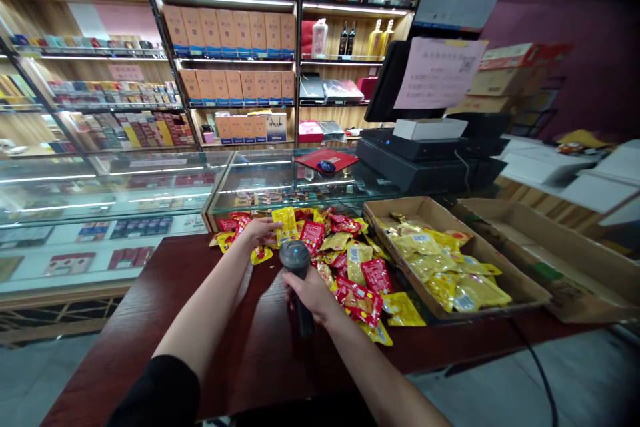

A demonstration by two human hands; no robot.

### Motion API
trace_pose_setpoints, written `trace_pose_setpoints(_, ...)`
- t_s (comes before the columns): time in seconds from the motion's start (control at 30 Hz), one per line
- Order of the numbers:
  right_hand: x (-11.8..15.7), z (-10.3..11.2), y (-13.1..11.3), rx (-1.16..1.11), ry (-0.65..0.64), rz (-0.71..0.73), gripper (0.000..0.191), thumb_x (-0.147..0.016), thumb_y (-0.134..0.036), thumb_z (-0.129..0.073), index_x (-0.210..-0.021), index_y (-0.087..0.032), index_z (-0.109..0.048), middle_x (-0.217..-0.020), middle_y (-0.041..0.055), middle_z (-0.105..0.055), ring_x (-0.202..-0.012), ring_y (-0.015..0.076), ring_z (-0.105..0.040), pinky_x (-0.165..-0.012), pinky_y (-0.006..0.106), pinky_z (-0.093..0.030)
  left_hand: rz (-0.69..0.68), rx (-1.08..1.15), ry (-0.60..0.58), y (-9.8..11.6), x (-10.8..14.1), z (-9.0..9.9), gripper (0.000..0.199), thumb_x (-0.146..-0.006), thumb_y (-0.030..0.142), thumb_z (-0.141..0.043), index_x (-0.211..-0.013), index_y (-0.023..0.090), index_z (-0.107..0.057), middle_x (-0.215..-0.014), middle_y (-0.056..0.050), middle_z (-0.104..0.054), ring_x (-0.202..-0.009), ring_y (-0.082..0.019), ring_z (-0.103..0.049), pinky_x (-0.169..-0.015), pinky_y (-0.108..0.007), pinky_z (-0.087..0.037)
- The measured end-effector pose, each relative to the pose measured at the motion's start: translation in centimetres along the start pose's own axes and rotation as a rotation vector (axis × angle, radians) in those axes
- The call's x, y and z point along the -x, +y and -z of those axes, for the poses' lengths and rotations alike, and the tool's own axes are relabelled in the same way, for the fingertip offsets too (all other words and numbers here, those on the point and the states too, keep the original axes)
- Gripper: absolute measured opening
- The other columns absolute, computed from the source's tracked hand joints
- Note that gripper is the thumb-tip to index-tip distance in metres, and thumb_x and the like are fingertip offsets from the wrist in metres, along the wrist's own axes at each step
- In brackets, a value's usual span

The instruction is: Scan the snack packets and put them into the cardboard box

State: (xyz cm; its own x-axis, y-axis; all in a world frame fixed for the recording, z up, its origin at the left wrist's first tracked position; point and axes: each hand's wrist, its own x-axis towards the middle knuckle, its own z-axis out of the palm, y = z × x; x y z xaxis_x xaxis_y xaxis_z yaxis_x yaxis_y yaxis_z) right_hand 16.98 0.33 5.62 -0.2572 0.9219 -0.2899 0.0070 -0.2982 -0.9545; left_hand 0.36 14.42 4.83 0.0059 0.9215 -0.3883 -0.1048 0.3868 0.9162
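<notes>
My right hand (pixel 311 293) is wrapped round the handle of a dark handheld barcode scanner (pixel 295 257), whose head points away from me above the table. At the left end of a heap of snack packets, my left hand (pixel 260 229) pinches the edge of a yellow snack packet (pixel 285 223), which stands tilted up. Red, yellow and gold packets lie loosely piled just beyond and to the right of the scanner, among them a red packet (pixel 359 300) near the front. The fingertips of the left hand are partly hidden by the packet.
A cardboard tray (pixel 520 295) with gold packets stands right of the heap, beside a second cardboard tray (pixel 595 300). Behind are a glass display counter (pixel 280 177), a red mouse pad (pixel 340 159) with a mouse, and a monitor (pixel 387 83) with a paper notice. A cable hangs at right.
</notes>
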Motion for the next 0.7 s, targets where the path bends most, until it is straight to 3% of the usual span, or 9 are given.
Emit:
trace_pose_setpoints(0.2, -0.1, 0.1, 0.3, -0.011, 0.006, 0.054, 0.017, -0.068, -0.032, -0.058, -0.071, -0.017, -0.052, -0.044, -0.0056, -0.048, -0.036, 0.0107, -0.048, -0.033, 0.021, -0.038, -0.011, -0.014, -0.022, 0.8, -0.6, 0.1, 0.048, -0.046, 0.026, -0.088, -0.085, 0.015, -0.063, -0.074, -0.004, -0.066, -0.058, -0.013, -0.061, -0.057, -0.030, -0.055)
trace_pose_setpoints(0.7, 0.1, 0.5, 0.2, -0.001, -0.022, 0.088, 0.018, -0.071, -0.034, -0.056, -0.066, -0.018, -0.051, -0.041, -0.0053, -0.047, -0.033, 0.0094, -0.042, -0.036, 0.022, -0.038, -0.021, -0.026, -0.018, 0.9, -1.3, 0.3, 0.042, -0.047, 0.027, -0.087, -0.077, 0.016, -0.059, -0.068, 0.001, -0.062, -0.052, -0.010, -0.056, -0.055, -0.029, -0.054)
